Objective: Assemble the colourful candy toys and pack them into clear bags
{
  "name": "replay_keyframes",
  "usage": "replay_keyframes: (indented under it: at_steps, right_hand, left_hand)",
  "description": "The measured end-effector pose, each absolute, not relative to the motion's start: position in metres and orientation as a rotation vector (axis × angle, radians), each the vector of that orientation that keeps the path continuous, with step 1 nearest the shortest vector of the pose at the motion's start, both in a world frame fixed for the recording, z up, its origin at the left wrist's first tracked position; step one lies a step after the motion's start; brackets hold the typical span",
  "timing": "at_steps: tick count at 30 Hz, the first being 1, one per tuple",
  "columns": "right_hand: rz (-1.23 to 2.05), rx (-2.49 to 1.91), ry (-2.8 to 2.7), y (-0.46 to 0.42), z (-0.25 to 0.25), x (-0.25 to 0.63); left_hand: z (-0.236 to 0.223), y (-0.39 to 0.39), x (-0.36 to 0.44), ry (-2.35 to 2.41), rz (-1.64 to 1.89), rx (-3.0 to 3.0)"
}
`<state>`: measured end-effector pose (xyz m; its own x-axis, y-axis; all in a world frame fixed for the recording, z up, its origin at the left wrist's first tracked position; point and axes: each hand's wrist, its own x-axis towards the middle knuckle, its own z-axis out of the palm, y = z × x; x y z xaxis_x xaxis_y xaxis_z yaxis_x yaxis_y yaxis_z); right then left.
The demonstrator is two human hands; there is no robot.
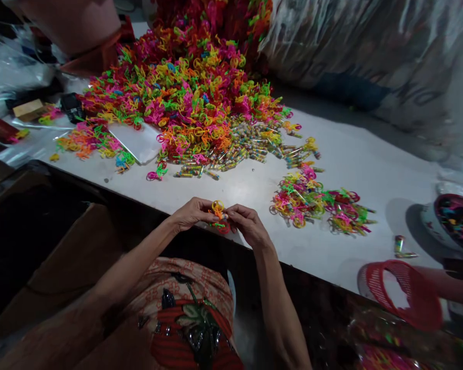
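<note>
At the table's front edge, my left hand (195, 213) is closed, its thumb and fingers pinching a small wheeled plastic toy (217, 209) in orange and yellow. My right hand (249, 222) meets it from the other side, fingertips closed on the same little bundle, where a pale striped tube end shows. Green and red plastic rings (224, 227) hang just below the fingers. Beyond my hands lies a row of thin striped tubes (231, 159). Right of them sits a smaller heap of toys with tubes (303, 198).
A large mound of bright plastic toys (200, 87) covers the back of the white table (247, 187). A clear plastic bag (137, 141) and black phone (72, 107) lie left. Rightward are a red basket (401, 288), two loose tubes (401, 246) and a filled bowl (434, 223).
</note>
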<state>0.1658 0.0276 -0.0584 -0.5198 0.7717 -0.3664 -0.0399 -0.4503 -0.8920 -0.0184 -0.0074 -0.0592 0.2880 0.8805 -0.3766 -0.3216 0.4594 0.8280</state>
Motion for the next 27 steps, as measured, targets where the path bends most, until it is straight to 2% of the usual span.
replay_keyframes:
  at_steps: [8,11,15,20,22,24,26,27]
  right_hand:
    - [2.044,-1.132,-1.197,0.023,-0.057,0.166]
    - [1.904,-1.199,-1.339,0.018,-0.056,0.165]
    - [1.510,-1.370,-1.602,0.010,-0.055,0.161]
    - [1.455,-1.471,-1.711,0.025,-0.045,0.193]
    - [1.165,-1.591,-1.727,0.040,-0.038,0.223]
    - [0.645,-1.736,-1.729,0.056,-0.033,0.252]
    - [0.184,-1.758,-1.737,0.068,-0.034,0.264]
    - [0.076,-1.729,-1.744,0.073,-0.037,0.260]
  left_hand:
    - [-0.058,-0.006,-0.017,0.927,0.836,0.596]
    - [-0.063,-0.005,-0.018,0.971,0.838,0.640]
    - [-0.080,-0.007,-0.005,1.105,0.940,0.700]
    - [-0.093,-0.003,0.001,1.081,0.941,0.872]
    - [-0.087,0.001,-0.021,1.248,0.993,1.105]
    - [-0.074,0.004,-0.057,1.636,1.001,1.377]
    - [-0.060,0.006,-0.094,2.120,0.850,1.525]
    - [-0.056,0.007,-0.110,2.299,0.718,1.541]
